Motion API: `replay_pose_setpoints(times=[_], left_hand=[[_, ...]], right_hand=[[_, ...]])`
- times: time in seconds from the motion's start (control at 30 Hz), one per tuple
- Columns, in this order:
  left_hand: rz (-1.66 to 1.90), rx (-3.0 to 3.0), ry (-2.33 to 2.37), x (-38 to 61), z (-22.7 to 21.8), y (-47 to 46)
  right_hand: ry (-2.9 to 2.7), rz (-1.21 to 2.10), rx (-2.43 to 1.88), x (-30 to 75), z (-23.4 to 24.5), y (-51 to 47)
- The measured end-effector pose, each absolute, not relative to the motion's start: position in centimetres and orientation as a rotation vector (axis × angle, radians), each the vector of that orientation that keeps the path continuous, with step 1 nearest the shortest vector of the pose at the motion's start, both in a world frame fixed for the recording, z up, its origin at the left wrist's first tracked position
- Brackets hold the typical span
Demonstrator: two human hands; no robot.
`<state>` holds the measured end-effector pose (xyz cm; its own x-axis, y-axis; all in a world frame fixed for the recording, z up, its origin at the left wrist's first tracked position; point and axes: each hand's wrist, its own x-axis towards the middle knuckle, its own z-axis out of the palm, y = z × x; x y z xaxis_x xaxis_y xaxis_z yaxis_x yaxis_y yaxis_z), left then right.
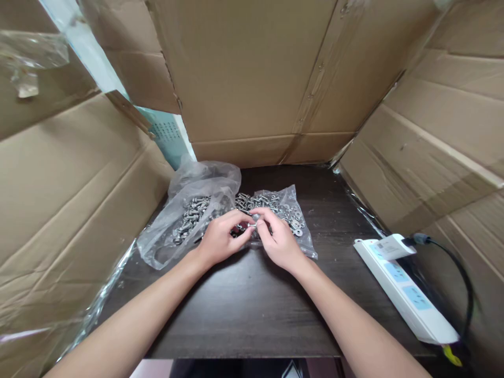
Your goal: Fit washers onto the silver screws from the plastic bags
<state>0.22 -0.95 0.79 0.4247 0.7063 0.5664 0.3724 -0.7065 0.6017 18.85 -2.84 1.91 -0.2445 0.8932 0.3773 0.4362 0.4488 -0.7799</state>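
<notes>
In the middle of the head view, my left hand [222, 239] pinches a small silver bolt [251, 225] between thumb and fingertips. My right hand [279, 239] meets it from the other side, thumb and index finger closed at the bolt's far end. A small shiny piece shows between those right fingertips, too small to tell its kind. Behind my hands, loose bolts [248, 201] are heaped on a flat clear plastic bag [307, 244]. Washers [298, 232] lie scattered on its right part. More bolts [192, 215] fill an open clear plastic bag [155, 252] left of my hands.
A dark wooden table [244, 310] carries everything. Cardboard walls [252, 73] enclose it at the back and both sides. On the right lies a white power strip [409, 294] with a plugged-in white adapter [389, 247] and a black cable [460, 262].
</notes>
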Motion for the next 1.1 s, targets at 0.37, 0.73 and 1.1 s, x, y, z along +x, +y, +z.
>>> replay_pose_setpoints(times=[0.37, 0.73, 1.1], left_hand=[[1.249, 2.326, 0.878, 0.08, 0.68, -0.81], [1.31, 2.319, 0.882, 0.27, 0.93, -1.06], [1.259, 2.314, 0.879, 0.33, 0.86, -0.99]], right_hand=[[-1.875, 0.646, -1.121, 18.82, 1.87, -3.01], [-1.816, 0.7, -1.067, 18.95, 1.64, -2.98], [-1.84, 0.729, -1.153, 19.13, 1.86, -2.95]])
